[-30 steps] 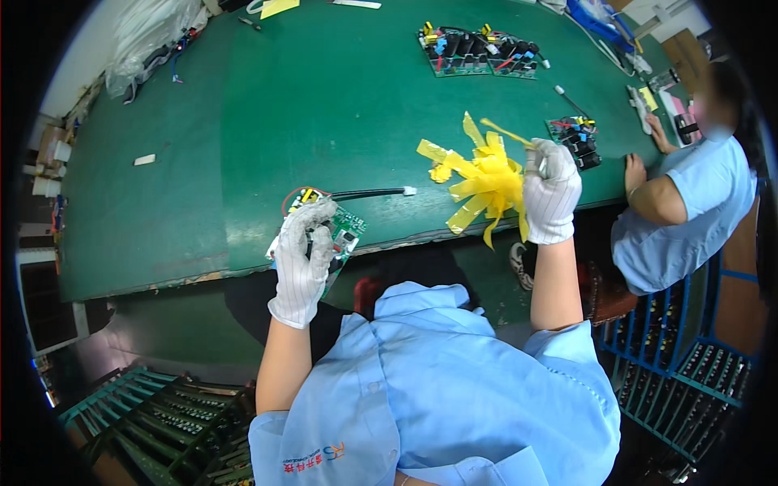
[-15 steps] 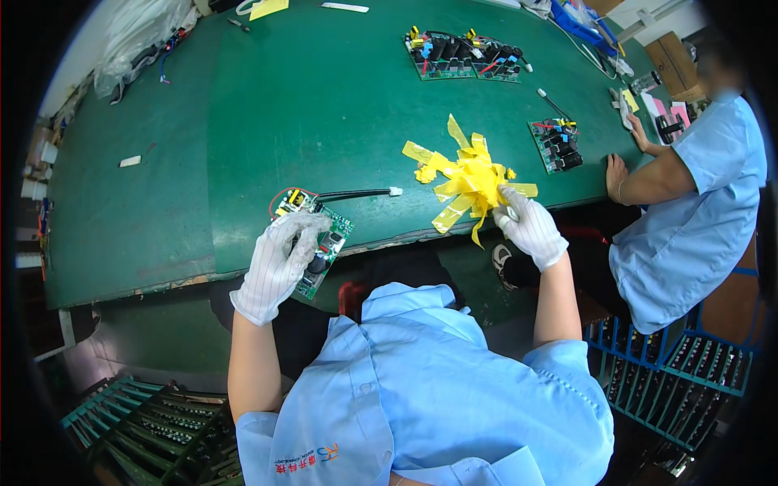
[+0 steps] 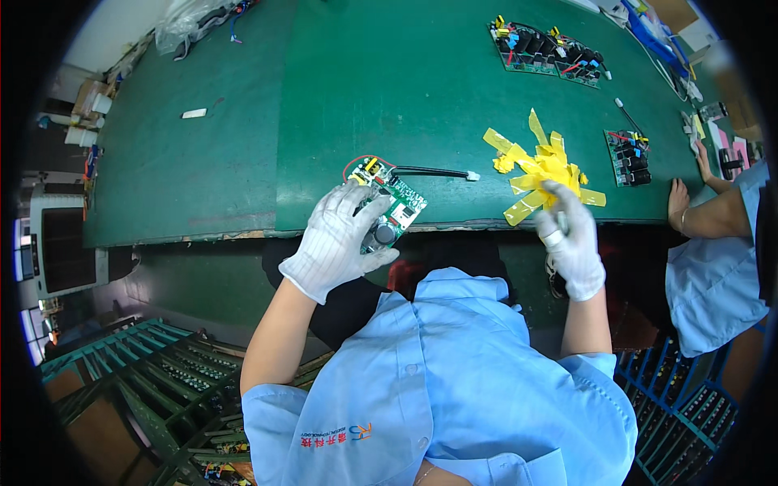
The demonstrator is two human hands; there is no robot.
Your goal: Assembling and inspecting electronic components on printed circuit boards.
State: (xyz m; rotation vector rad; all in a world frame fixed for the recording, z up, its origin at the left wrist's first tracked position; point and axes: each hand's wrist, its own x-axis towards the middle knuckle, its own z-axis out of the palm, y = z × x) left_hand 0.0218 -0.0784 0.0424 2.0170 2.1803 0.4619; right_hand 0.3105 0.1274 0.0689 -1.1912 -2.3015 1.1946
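My left hand (image 3: 334, 240), in a white striped glove, grips a green circuit board (image 3: 412, 202) by its left side. The fingers lie over the board and the thumb is at its lower edge, past the table's front edge. The board carries a round dark part, a yellow part, a red wire loop and a black cable (image 3: 429, 171) with a white plug. My gloved right hand (image 3: 574, 243) is at the near edge of a heap of yellow tape strips (image 3: 541, 172). Its fingers are loosely bent, the tips at the tape and the thumb apart.
Two joined circuit boards (image 3: 545, 55) lie at the far right of the green table (image 3: 194, 174). Another board (image 3: 629, 159) lies right of the tape, near a co-worker's hand (image 3: 679, 202). A white strip (image 3: 194, 113) is at left. Racks of boards (image 3: 154, 381) stand below.
The whole view has shifted, so the table things appear further right. My left hand has opened out more across the board's left side. My right hand has drawn slightly toward me from the tape.
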